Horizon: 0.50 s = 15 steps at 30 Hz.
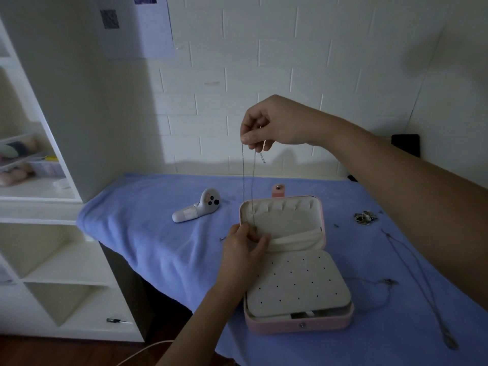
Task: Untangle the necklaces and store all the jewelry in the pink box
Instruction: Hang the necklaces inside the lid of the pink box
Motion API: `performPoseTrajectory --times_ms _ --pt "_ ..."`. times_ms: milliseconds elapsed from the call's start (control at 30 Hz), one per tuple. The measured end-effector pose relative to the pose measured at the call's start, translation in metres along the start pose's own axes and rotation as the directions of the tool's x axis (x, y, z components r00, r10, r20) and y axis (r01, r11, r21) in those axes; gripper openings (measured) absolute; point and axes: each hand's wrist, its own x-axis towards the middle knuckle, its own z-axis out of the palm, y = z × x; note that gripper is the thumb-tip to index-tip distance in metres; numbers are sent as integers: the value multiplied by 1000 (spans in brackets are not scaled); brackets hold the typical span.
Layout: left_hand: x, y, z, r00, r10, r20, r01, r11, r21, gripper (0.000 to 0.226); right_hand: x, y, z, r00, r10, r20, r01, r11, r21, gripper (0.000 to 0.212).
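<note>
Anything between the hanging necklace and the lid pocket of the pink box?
Nothing visible. The necklace hangs from the right hand straight down to the pink box's lid pocket, with the left hand at the pocket's edge by the chain's lower end.

left hand (245,243) low, fingers pinched | right hand (269,122) raised, fingers pinching

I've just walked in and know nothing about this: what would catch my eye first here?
A thin necklace dangles from the raised right hand at the centre, its lower end pinched by the left hand at the lid of the open pink box. The box sits on a blue cloth, a loose chain lying to its right.
</note>
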Motion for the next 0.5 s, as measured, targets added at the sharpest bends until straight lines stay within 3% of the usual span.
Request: performPoseTrajectory --times_ms 500 --pt "1 -2 1 1000 -2 -8 2 1000 5 35 -6 23 26 998 65 -9 -65 997 -30 4"
